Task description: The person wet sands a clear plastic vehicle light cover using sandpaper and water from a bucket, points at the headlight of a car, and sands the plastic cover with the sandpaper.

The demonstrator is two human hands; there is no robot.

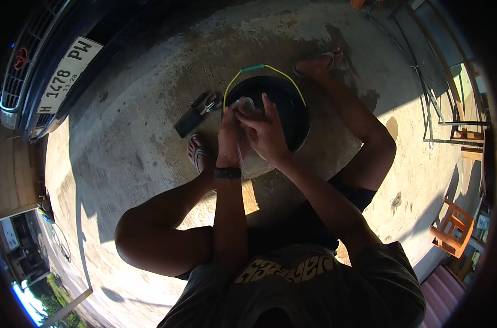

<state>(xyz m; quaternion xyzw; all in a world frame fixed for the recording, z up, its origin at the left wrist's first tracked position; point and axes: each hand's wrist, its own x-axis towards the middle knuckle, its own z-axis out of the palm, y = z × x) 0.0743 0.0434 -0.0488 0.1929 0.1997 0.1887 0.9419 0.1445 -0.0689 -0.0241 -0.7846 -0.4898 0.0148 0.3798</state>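
Holding a clear plastic item point(252, 164) between both hands, a person in a dark printed shirt point(284, 268) leans over a black bucket point(297, 123) on a stained concrete floor point(145, 136). The left hand point(228, 134), with a black band point(228, 173) at its wrist, lies along the item, its fingers largely hidden, their closure impossible to tell. On the right hand point(264, 127), one finger stretches apart while others bend against the plastic; whether they pinch it cannot be told. Just beside the bucket's yellow handle point(288, 74) lies a dark, flat object point(188, 123). A parked vehicle point(27, 82) and an orange stool point(455, 227) flank the scene.
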